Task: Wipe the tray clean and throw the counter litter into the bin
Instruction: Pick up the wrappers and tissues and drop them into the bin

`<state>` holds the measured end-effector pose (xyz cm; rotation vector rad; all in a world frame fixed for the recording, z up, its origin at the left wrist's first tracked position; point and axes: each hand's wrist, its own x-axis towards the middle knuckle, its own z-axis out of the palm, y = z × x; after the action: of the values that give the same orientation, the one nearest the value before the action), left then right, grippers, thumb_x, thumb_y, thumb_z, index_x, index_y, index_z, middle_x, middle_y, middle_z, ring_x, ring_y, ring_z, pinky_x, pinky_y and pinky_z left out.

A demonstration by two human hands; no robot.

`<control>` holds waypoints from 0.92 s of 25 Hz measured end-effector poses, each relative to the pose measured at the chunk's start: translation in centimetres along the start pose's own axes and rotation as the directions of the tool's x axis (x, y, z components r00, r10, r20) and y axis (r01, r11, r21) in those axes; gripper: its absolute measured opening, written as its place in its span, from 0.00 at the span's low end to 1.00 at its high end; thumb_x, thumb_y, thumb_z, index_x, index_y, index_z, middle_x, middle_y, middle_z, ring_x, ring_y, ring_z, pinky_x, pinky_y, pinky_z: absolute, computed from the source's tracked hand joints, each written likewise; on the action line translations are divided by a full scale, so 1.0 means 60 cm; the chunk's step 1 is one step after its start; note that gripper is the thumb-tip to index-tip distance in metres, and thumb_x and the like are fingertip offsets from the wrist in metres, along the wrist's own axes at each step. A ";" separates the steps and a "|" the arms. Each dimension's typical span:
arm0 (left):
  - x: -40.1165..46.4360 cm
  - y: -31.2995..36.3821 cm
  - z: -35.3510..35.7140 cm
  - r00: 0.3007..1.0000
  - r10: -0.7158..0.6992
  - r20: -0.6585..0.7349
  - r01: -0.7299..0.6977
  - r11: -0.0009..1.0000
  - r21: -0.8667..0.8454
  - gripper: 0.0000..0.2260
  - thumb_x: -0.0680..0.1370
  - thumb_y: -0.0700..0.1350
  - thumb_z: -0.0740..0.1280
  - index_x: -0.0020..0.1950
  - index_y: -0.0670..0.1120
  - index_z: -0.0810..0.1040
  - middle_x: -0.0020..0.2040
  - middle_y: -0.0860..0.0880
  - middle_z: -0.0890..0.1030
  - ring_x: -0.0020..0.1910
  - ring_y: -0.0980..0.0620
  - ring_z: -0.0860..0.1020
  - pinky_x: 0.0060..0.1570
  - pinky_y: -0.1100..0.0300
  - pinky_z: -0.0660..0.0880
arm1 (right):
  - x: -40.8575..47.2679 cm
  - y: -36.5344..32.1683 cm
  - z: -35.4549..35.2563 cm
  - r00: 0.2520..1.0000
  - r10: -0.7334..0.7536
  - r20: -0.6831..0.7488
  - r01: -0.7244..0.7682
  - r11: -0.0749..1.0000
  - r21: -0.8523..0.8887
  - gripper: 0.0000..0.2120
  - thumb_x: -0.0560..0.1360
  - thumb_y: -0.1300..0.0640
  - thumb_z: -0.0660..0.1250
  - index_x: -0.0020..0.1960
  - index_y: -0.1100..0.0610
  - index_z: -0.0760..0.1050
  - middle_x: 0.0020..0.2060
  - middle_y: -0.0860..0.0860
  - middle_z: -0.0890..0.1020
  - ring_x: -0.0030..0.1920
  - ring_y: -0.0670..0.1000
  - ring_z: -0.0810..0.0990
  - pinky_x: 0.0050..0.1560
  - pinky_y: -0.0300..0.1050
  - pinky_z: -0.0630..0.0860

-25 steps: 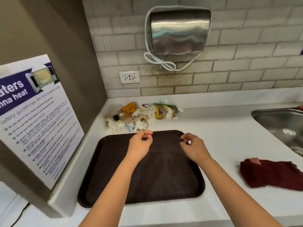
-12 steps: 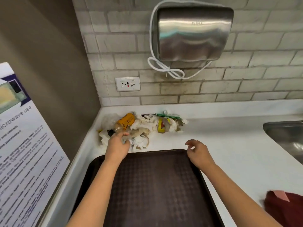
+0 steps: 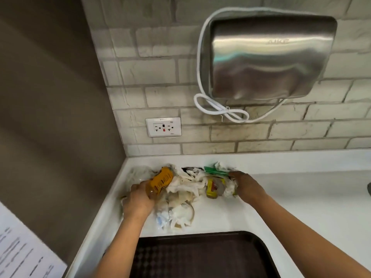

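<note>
Litter (image 3: 180,189) lies in a heap at the back corner of the bench (image 3: 291,197), at twelve o'clock from the tray (image 3: 200,255). Left hand (image 3: 138,199) sits at the heap's nine o'clock side, fingers curled round a yellow bottle (image 3: 160,181) whose long side points toward one o'clock. Right hand (image 3: 244,185) is at the three o'clock side, fingers bent into the paper scraps by a green wrapper (image 3: 214,171). I think both hands will squeeze the heap together and lift it
</note>
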<state>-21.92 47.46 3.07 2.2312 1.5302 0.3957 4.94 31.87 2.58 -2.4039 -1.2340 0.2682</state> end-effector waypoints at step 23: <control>-0.104 0.067 -0.011 0.990 0.092 0.104 0.027 0.606 -0.795 0.21 0.78 0.47 0.64 0.71 0.50 0.65 0.56 0.44 0.78 0.44 0.48 0.77 0.37 0.60 0.71 | -0.125 0.010 -0.084 0.831 0.331 -0.447 0.044 0.761 0.647 0.08 0.72 0.63 0.59 0.38 0.55 0.75 0.33 0.55 0.76 0.32 0.56 0.71 0.32 0.45 0.72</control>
<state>-21.16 40.48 5.52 1.5117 0.9359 0.7505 2.80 24.08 6.64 -1.7794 -0.5501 0.0256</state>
